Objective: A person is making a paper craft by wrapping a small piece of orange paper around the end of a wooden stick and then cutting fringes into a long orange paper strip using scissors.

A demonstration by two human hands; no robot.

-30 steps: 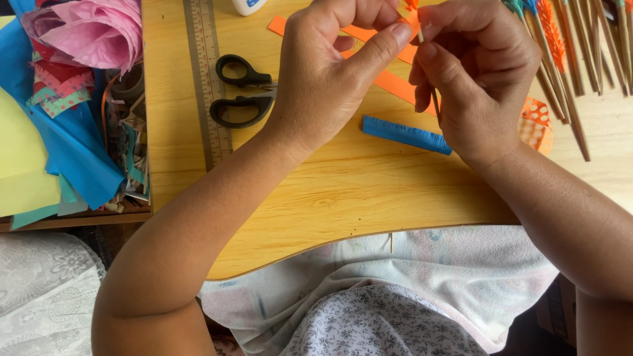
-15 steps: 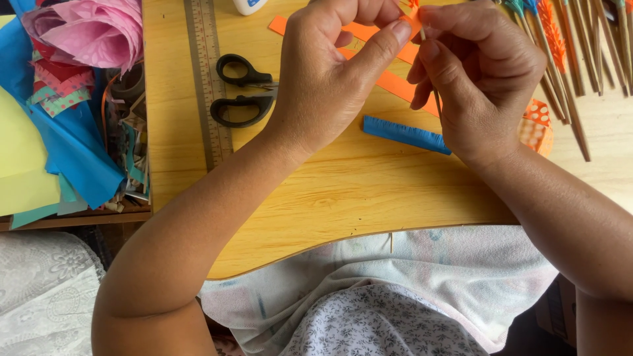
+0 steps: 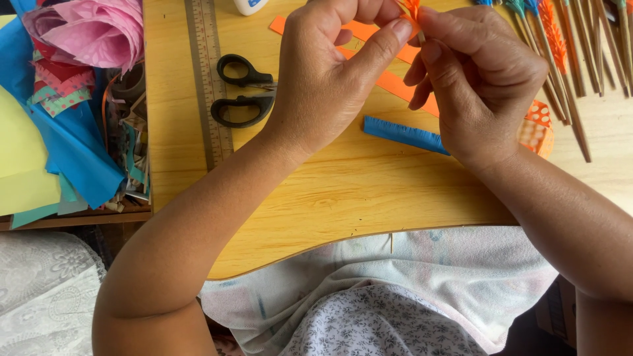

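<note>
Leftmost, a shallow wooden tray (image 3: 79, 217) holds a heap of craft paper: a crumpled pink tissue sheet (image 3: 99, 29) on top, blue sheets (image 3: 72, 155) under it, a pale yellow sheet (image 3: 23, 165) at the edge, and patterned scraps and ribbon rolls (image 3: 128, 138) packed against its right wall. Beside the tray lies a yellow wooden board (image 3: 330, 204), with a metal ruler (image 3: 208, 86) along its left side and black-handled scissors (image 3: 244, 92) just right of the ruler, blades hidden under the left hand (image 3: 330, 86). That hand's thumb and curled fingers pinch a small orange fringed paper piece (image 3: 412, 12) held above the board, near the top edge of the view. The right hand (image 3: 481, 79) meets it there, thumb and forefinger pressed on the same piece. Under the hands lie orange paper strips (image 3: 395, 84) and a blue fringed strip (image 3: 402, 134). Farther right, wooden sticks (image 3: 573, 99) tipped with coloured paper lie side by side on the table.
</note>
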